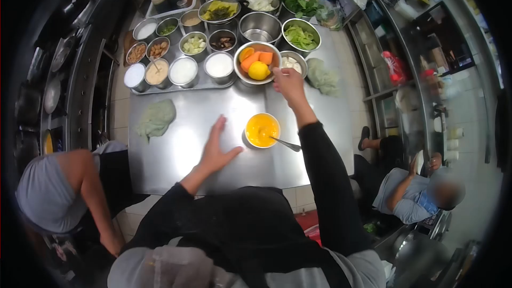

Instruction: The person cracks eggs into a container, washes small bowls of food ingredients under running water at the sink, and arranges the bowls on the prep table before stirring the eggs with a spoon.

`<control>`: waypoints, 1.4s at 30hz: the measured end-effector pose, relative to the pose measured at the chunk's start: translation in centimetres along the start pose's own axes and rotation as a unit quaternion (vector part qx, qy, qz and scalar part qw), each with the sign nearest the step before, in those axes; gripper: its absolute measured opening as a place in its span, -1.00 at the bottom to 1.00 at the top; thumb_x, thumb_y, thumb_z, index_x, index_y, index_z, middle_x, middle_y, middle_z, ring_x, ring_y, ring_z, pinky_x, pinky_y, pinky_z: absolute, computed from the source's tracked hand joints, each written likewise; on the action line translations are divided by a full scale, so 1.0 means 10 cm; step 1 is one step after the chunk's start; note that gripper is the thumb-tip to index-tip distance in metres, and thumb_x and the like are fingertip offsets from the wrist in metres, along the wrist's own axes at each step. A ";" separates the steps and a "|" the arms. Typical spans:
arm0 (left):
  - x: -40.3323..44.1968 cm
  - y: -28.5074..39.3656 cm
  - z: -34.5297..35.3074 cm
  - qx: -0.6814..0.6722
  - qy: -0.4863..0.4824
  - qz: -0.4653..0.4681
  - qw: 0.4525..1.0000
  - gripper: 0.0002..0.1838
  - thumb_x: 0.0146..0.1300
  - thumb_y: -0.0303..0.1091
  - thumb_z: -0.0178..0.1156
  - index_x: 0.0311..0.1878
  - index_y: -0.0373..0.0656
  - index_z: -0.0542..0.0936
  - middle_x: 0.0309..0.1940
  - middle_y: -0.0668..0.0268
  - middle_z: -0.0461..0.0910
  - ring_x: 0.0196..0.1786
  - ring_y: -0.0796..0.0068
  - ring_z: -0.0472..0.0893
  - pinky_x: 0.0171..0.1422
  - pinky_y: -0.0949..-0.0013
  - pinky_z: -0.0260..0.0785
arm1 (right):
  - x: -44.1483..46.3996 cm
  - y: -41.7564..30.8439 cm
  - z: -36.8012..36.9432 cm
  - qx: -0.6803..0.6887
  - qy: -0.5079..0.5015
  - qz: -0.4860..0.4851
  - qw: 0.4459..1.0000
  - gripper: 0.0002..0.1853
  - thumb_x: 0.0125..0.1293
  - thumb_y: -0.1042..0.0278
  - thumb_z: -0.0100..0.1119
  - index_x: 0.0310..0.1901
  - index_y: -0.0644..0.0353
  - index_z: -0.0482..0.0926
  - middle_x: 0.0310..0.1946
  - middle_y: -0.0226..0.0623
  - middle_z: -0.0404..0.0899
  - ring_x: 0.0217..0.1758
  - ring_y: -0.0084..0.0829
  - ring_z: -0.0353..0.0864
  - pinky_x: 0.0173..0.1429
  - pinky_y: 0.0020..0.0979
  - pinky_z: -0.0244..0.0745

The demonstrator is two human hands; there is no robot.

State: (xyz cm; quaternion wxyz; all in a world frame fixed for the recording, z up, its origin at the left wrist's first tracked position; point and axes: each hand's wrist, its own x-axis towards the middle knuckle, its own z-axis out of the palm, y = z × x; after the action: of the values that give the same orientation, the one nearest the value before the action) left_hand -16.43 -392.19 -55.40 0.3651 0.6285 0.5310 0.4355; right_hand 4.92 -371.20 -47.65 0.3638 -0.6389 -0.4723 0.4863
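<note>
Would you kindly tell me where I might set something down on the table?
Bare steel table shows between the left cloth and the left hand, and between the right cloth and the right sleeve. The far side is crowded with bowls, the right hand at the fruit bowl.

A shiny metal table (154,165) carries a white bowl (248,140) of yellow liquid (257,126) near its middle. One crumpled green cloth (157,118) lies toward the left edge, in front of a metal tray (200,84) full of tubs (219,80); a second cloth (324,77) lies near the right edge.
</note>
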 end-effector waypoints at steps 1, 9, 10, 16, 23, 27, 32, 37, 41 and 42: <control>-0.10 0.05 -0.07 -0.005 0.017 -0.020 1.000 0.14 0.06 -0.29 0.51 0.59 -0.21 -0.05 0.47 -0.02 0.19 0.45 0.05 0.31 0.50 0.09 0.18 | 0.04 0.03 -0.02 -0.005 -0.004 -0.001 1.000 -0.62 0.35 0.23 0.29 -0.03 0.42 0.53 -0.35 -0.21 0.65 -0.41 -0.50 0.65 -0.36 -0.47 0.60; -0.89 0.36 -0.13 0.027 0.185 -0.191 0.964 0.05 0.12 -0.35 0.44 0.58 -0.17 -0.01 0.40 -0.03 0.28 0.37 0.07 0.42 0.42 0.08 0.26 | 0.36 0.06 -0.14 0.134 -0.181 0.047 0.973 -0.81 0.33 0.36 0.12 -0.18 0.32 0.45 -0.35 -0.17 0.60 -0.49 -0.40 0.66 -0.43 -0.43 0.62; -0.96 0.37 -0.09 0.007 0.217 -0.197 0.956 0.04 0.13 -0.35 0.43 0.58 -0.17 -0.01 0.39 -0.03 0.29 0.36 0.08 0.43 0.42 0.08 0.27 | 0.41 0.03 -0.23 0.146 -0.192 0.049 0.969 -0.81 0.31 0.37 0.12 -0.15 0.32 0.46 -0.37 -0.21 0.59 -0.50 -0.39 0.64 -0.42 -0.42 0.62; -1.22 0.42 0.17 -0.015 0.252 -0.218 0.943 -0.14 0.19 -0.38 0.38 0.51 -0.22 0.18 0.32 0.00 0.40 0.32 0.18 0.48 0.39 0.18 0.31 | 1.09 -0.25 -1.03 0.200 -0.174 -0.023 0.964 -0.79 0.29 0.41 0.10 -0.11 0.32 0.43 -0.30 -0.17 0.56 -0.33 -0.37 0.66 -0.23 -0.37 0.65; -0.69 0.58 0.27 0.010 0.124 -0.149 0.981 -0.11 0.14 -0.27 0.48 0.50 -0.18 0.25 0.31 0.09 0.45 0.33 0.26 0.48 0.34 0.24 0.35 | 1.90 0.04 -1.33 0.199 -0.128 0.032 0.971 -0.70 0.33 0.33 0.20 -0.10 0.45 0.45 -0.26 -0.06 0.61 -0.36 -0.33 0.67 -0.25 -0.32 0.67; -0.20 0.57 0.27 0.027 0.086 -0.090 0.992 -0.10 0.13 -0.23 0.49 0.51 -0.13 0.26 0.29 0.12 0.47 0.28 0.26 0.51 0.28 0.26 0.38 | 1.44 -0.19 -1.61 -0.131 -0.057 -0.078 0.987 -0.62 0.37 0.15 0.27 -0.38 0.38 0.55 -0.54 -0.20 0.60 -0.61 -0.48 0.53 -0.48 -0.42 0.47; 0.50 0.38 -0.25 0.077 0.138 -0.057 0.986 -0.47 0.22 -0.31 0.39 0.26 -0.13 0.54 0.02 0.24 0.58 -0.02 0.41 0.60 0.00 0.40 0.45 | 0.64 0.00 -1.46 -0.163 -0.111 -0.187 0.962 -0.71 0.38 0.15 0.30 -0.38 0.19 0.60 -0.63 -0.38 0.57 -0.64 -0.58 0.48 -0.51 -0.50 0.36; 1.91 0.37 -1.35 0.027 0.303 -0.003 0.953 -0.78 0.30 -0.33 0.32 -0.07 -0.22 0.67 -0.31 0.36 0.64 -0.24 0.56 0.61 -0.18 0.46 0.46 | -0.05 0.14 -0.62 -0.231 -0.331 -0.297 0.865 -0.51 0.37 0.38 0.22 0.33 0.08 0.47 -0.37 -0.09 0.69 -0.32 -0.17 0.70 -0.15 -0.28 0.57; 2.90 0.11 -1.96 -0.152 0.285 -0.157 0.933 -0.81 0.33 -0.37 0.26 -0.07 -0.25 0.65 -0.33 0.36 0.62 -0.35 0.59 0.55 -0.26 0.48 0.45 | -0.03 0.34 -0.06 -0.268 -0.274 -0.320 0.866 -0.40 0.38 0.40 0.17 0.44 0.10 0.30 -0.10 0.07 0.64 -0.06 0.02 0.65 0.01 -0.14 0.53; 3.06 -0.02 -2.10 -0.175 0.277 -0.180 0.927 -0.84 0.31 -0.40 0.24 -0.12 -0.26 0.65 -0.34 0.33 0.62 -0.38 0.58 0.54 -0.32 0.48 0.44 | -0.02 0.36 0.01 -0.265 -0.273 -0.324 0.866 -0.40 0.38 0.40 0.17 0.44 0.10 0.30 -0.10 0.07 0.64 -0.06 0.02 0.65 0.01 -0.14 0.53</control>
State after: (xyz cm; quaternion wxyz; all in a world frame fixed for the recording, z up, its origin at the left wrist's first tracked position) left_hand -34.39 -362.05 -43.24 0.3801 0.3023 0.6307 0.6053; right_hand 5.72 -372.44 -50.92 0.1749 -0.3638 -0.8443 0.3525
